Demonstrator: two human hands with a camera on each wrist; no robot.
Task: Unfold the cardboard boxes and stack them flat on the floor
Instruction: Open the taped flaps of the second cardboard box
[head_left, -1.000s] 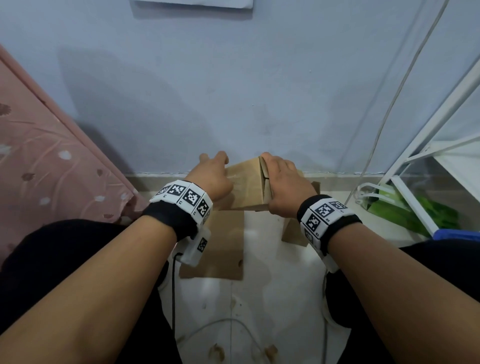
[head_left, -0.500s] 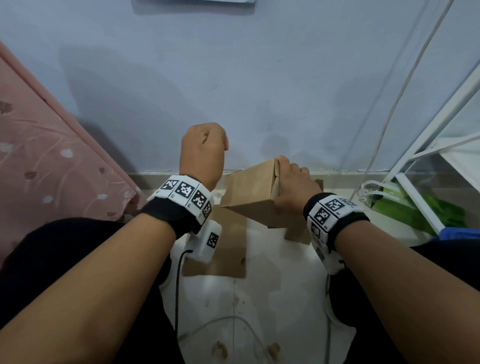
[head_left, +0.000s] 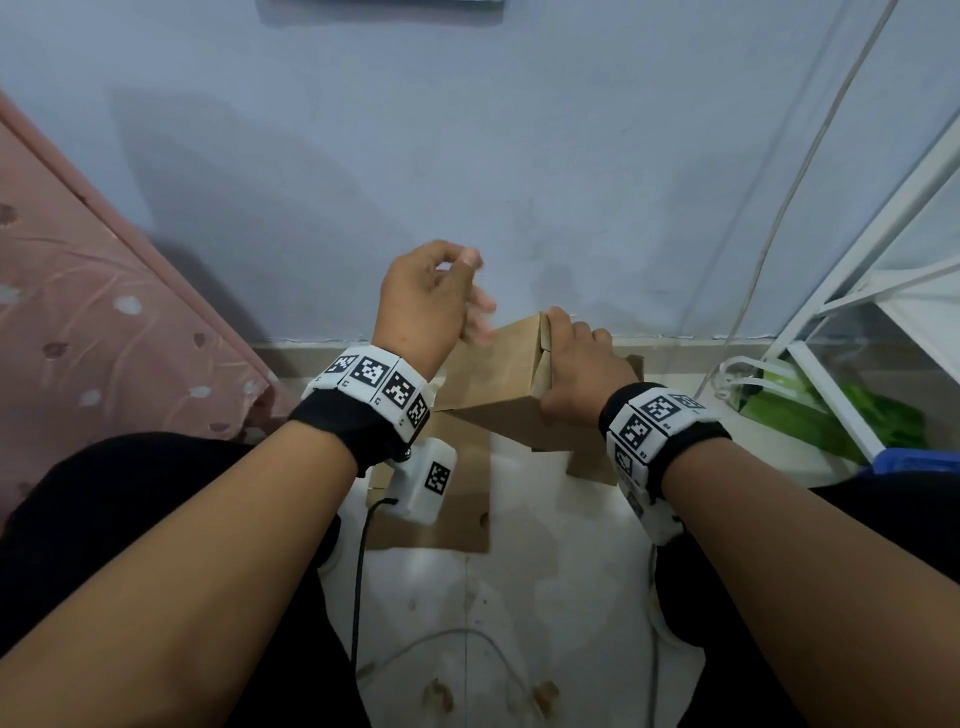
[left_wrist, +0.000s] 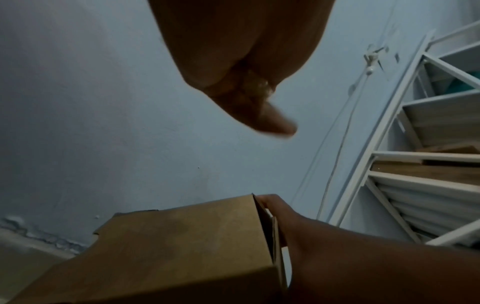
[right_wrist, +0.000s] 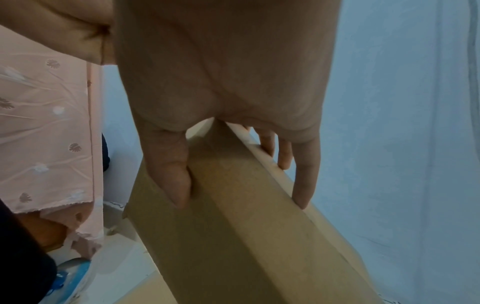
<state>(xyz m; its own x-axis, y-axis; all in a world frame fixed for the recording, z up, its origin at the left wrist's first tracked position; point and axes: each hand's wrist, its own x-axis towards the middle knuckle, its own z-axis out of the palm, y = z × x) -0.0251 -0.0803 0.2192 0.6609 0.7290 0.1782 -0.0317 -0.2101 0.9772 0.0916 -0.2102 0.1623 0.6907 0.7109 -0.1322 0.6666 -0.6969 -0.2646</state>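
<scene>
A brown cardboard box (head_left: 493, 374) is held tilted above the floor near the wall. My right hand (head_left: 576, 374) grips its right end, thumb (right_wrist: 168, 164) on the near face and fingers over the far edge of the box (right_wrist: 246, 226). My left hand (head_left: 431, 296) hovers above the box's left top, fingers loosely curled and blurred, holding nothing. From the left wrist view the box (left_wrist: 182, 246) lies below the left hand (left_wrist: 246, 82), apart from it. A flat cardboard sheet (head_left: 462, 514) lies on the floor under the box, and another brown piece (head_left: 592, 462) shows below my right wrist.
A pink patterned bedsheet (head_left: 78, 312) hangs on the left. The blue wall (head_left: 519, 156) stands close ahead. A white metal rack (head_left: 857, 312) with green items (head_left: 831, 415) is on the right. A black cable (head_left: 358, 571) trails on the white floor between my knees.
My left hand let go of the box, rose as a fist, then loosened its fingers and shifted right over the box. My right hand kept its grip and tilted the box.
</scene>
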